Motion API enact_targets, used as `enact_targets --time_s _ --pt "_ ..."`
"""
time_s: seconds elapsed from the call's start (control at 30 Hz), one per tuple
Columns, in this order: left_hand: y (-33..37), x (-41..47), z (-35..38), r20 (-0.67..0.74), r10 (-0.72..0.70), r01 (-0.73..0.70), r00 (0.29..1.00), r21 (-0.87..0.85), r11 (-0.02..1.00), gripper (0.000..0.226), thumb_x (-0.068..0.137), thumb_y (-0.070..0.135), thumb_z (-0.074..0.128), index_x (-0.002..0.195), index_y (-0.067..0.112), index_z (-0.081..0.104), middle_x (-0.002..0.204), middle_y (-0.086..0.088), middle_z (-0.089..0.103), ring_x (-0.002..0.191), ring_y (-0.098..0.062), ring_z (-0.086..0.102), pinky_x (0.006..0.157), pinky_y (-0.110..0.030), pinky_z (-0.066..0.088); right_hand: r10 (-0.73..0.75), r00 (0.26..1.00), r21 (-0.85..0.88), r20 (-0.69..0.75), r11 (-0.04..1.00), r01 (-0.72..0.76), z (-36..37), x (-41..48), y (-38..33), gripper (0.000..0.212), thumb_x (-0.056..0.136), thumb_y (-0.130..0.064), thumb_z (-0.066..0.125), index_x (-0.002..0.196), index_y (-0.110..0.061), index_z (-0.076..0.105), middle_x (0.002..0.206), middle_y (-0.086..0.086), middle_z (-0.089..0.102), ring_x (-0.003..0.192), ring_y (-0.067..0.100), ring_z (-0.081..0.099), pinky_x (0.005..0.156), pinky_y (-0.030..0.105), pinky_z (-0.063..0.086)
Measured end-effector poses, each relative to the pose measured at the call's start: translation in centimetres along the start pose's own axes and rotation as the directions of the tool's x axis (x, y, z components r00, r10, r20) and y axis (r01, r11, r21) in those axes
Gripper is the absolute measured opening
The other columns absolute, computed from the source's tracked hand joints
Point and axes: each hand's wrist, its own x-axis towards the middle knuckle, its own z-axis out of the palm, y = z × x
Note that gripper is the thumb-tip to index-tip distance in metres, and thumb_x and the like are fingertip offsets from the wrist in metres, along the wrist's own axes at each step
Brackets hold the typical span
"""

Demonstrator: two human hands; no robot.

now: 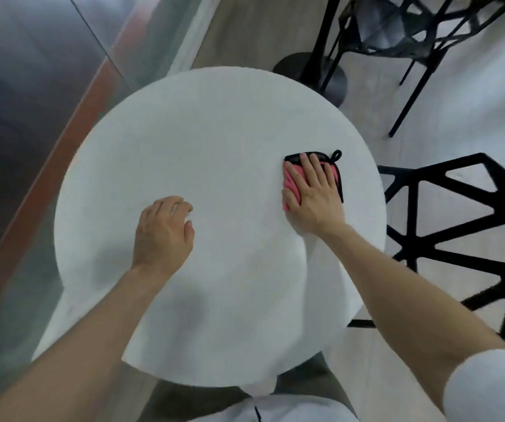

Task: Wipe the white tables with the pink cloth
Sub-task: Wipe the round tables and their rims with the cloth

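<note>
Right now the right grip [312, 202] lies flat on the pink cloth [290, 184], fingers straight and spread, palm pressing it down rather than curling round it. The cloth sits on the right-hand part of the round white surface [214, 132], near the rim; it is folded small, with a black edging and a black hanging loop [336, 154] poking out beyond the fingertips. The left grip [163, 229] is well apart from it, over the middle-left of the same surface, fingers loosely curled with nothing in them; whether the tips touch the top is hard to tell. Just beside the surface on the right stands a black open-frame chair [412, 214], and a second black chair [397, 32] shows at the top, behind a round black base [312, 74]. A white sleeve [488, 388] covers the right upper arm
</note>
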Motion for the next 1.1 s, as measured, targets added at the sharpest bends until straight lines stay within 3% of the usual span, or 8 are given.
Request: enact_targets --time_s 0.17,0.27,0.33,0.4,0.5,0.7,0.97,1.1 --pt "11.2 -7.6 1.5 0.075 -0.117 0.121 0.990 -0.049 0.991 0.029 0.086 0.008 0.074 0.115 0.010 0.070 0.122 -0.011 0.066 0.115 -0.036 0.064 0.099 -0.051 0.050 -0.271 0.934 -0.014 0.232 0.959 0.282 -1.8 -13.0 5.2 0.071 0.109 -0.056 0.039 0.173 -0.033 0.021 0.183 0.004 0.009 0.169 0.024 -0.003 0.135 0.056 0.001" --pt "16.7 -10.6 0.6 0.102 -0.154 0.162 0.983 -0.071 0.984 0.029 0.085 0.009 0.075 0.114 0.010 0.071 0.120 -0.009 0.067 0.115 -0.034 0.065 0.099 -0.050 0.051 -0.222 0.932 0.048 0.288 0.975 0.217 -4.7 -13.1 6.6 0.067 0.109 -0.061 0.035 0.170 -0.035 0.028 0.180 -0.002 0.022 0.168 0.020 0.009 0.135 0.056 0.000" --pt "19.1 -12.0 -0.3 0.097 -0.183 0.190 0.978 -0.072 0.979 0.029 0.086 0.011 0.075 0.115 0.011 0.072 0.119 -0.007 0.067 0.114 -0.031 0.065 0.099 -0.049 0.051 -0.152 0.951 0.014 0.269 0.988 0.154 -5.7 -11.7 7.0 0.071 0.105 -0.053 0.049 0.168 -0.025 0.033 0.171 0.003 0.038 0.160 0.026 0.028 0.132 0.055 0.016" --pt "20.7 -13.3 -1.0 0.093 -0.217 0.224 0.972 -0.079 0.971 0.027 0.089 0.012 0.073 0.115 0.013 0.072 0.118 -0.004 0.067 0.111 -0.029 0.065 0.098 -0.049 0.053 -0.146 0.949 -0.071 0.280 0.983 0.172 -6.0 -10.5 7.1 0.062 0.098 -0.040 0.061 0.152 -0.012 0.049 0.151 0.009 0.053 0.143 0.031 0.045 0.119 0.049 0.035" --pt "23.3 -15.8 -1.9 0.102 -0.327 0.338 0.939 -0.113 0.934 0.024 0.092 0.012 0.071 0.115 0.014 0.072 0.116 -0.001 0.069 0.107 -0.028 0.066 0.094 -0.048 0.055 -0.146 0.927 -0.101 0.344 0.976 0.192 -6.9 -10.3 5.9 0.031 0.094 -0.019 0.056 0.123 -0.008 0.057 0.123 0.011 0.063 0.118 0.034 0.058 0.098 0.044 0.043" --pt "29.6 -21.6 -2.8 0.258 -0.527 0.586 0.810 -0.325 0.742 0.031 0.098 0.031 0.058 0.127 0.027 0.068 0.125 0.010 0.069 0.115 -0.011 0.066 0.099 -0.041 0.056 -0.186 0.885 0.253 0.428 0.964 0.081 -11.2 -14.3 5.1 0.031 0.099 -0.040 0.073 0.110 -0.013 0.065 0.091 -0.002 0.070 0.080 0.019 0.065 0.069 0.037 0.051" --pt "40.4 -24.2 -7.7 -0.005 -0.557 0.499 0.831 -0.437 0.748 0.072 0.089 0.017 0.072 0.156 0.030 0.051 0.148 0.003 0.057 0.136 -0.019 0.050 0.113 -0.036 0.043 -0.700 0.624 0.429 0.346 0.710 0.559 -20.2 -23.5 8.3 0.020 0.092 -0.017 0.080 0.111 -0.022 0.077 0.100 0.000 0.068 0.092 0.021 0.064 0.079 0.035 0.050" --pt "47.4 -24.2 -10.7 0.099 -0.553 0.520 0.828 -0.508 0.687 0.065 0.075 0.036 0.070 0.139 0.031 0.066 0.145 0.006 0.062 0.136 -0.014 0.053 0.114 -0.030 0.041 -0.798 0.530 0.457 0.286 0.600 0.656 -26.3 -27.4 10.8 0.030 0.093 -0.016 0.080 0.121 -0.026 0.082 0.110 -0.002 0.069 0.099 0.011 0.063 0.083 0.011 0.043"
